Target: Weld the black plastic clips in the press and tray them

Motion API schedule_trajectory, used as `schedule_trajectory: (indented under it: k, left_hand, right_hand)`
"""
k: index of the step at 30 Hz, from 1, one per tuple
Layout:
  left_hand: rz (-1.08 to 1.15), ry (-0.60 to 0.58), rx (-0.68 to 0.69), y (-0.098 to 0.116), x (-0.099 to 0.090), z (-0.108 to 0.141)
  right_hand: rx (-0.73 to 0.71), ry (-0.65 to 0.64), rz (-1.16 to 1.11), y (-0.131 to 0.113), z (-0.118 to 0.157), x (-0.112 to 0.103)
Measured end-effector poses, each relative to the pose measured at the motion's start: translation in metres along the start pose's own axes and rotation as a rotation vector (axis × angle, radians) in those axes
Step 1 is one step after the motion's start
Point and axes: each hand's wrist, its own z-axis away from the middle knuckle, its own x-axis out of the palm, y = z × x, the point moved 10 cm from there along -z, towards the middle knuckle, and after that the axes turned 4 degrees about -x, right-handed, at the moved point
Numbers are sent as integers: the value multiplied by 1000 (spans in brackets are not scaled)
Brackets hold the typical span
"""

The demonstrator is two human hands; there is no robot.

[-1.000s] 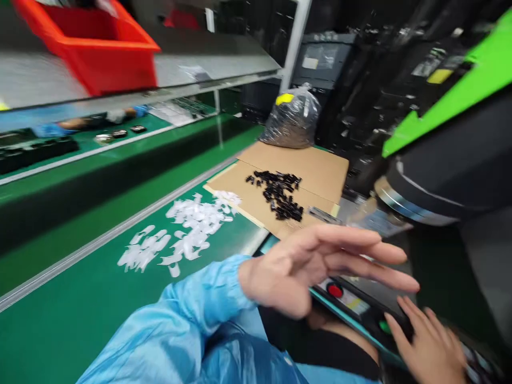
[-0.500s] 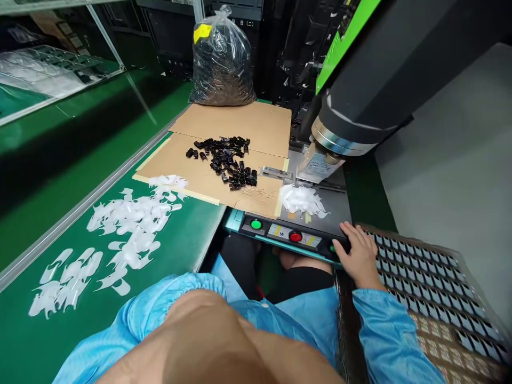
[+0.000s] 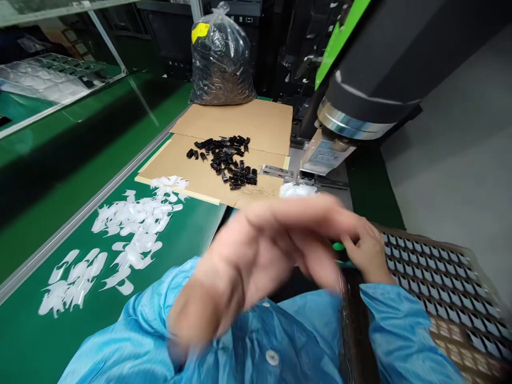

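My left hand [image 3: 276, 240], blurred by motion, is raised in front of my body with its fingers bent loosely apart from the thumb. I see nothing in it. Behind its fingertips, my right hand [image 3: 368, 250] is at the right end of the machine's front panel, close to a green button [image 3: 338, 246]; its fingers are partly covered by my left hand. Beyond my left hand, a small pile of thin white pieces [image 3: 298, 189] shows on the machine bed. Over the bed is the machine's metal head [image 3: 326, 154], beside a flat metal strip [image 3: 277, 170].
Small black curved parts [image 3: 234, 162] lie heaped on taped cardboard [image 3: 264, 120], with a tied plastic bag [image 3: 222, 64] behind. More white pieces [image 3: 138, 213] spread over the green bench [image 3: 192, 224]. At right stands a tray [image 3: 434, 266] of small parts in rows.
My left hand has come up from close to my body and swung right, now covering the front panel. The right hand stays at the panel's right end. The machine's head looks slightly higher.
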Motion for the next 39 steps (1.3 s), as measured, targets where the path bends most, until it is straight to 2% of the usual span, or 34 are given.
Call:
schedule_trajectory:
  k: [2,3,4,7,9,11,13,15,19,23,26,29,33,36,39]
  left_hand:
    - [196,61,155,-9,-5,-33]
    - [235,109,188,-25,-10,-51]
    - [199,131,165,-49,-12,-71]
    - [-120,152,76,-125,-17,-129]
    - [-396,68,6,-170,-13,-161]
    - [-645,-31,14,-198,-3,-185]
    - [-857,-118,69,-213,12,-202]
    - [-974,-201,108,-223,28,-214]
    - [-908,-319,75,-239,49,-232]
    - [-854,-333,49,-246,55,-241]
    - [-818,-298,14,-246,53,-238]
    - [-650,-229,-74,-242,43,-214]
    - [-206,-139,-301,-249,27,-143]
    - [-91,-150,-395,-250,27,-84]
    - [-38,-115,-418,-248,26,-46]
  right_hand:
    - [-57,44,-86,-10,-19,-8]
    - [-83,72,-143,-15,-29,-12]
    - [-92,102,-194,-18,-40,-15]
    - [-60,119,-284,-26,-76,-9]
    - [-22,73,-308,-33,-99,6]
    - [12,25,-320,-40,-119,24]
    - [57,-14,-319,-45,-136,41]
    - [117,-65,-297,-46,-149,58]
    - [171,-138,-239,-50,-161,79]
    - [226,-124,-346,-51,-168,82]
    - [291,-109,-551,-48,-169,79]
    - [362,-42,-690,-42,-152,69]
    - [428,77,-1059,-54,-92,58]
    - [472,107,-1335,-82,-39,54]
    - [520,124,-1498,-111,1,51]
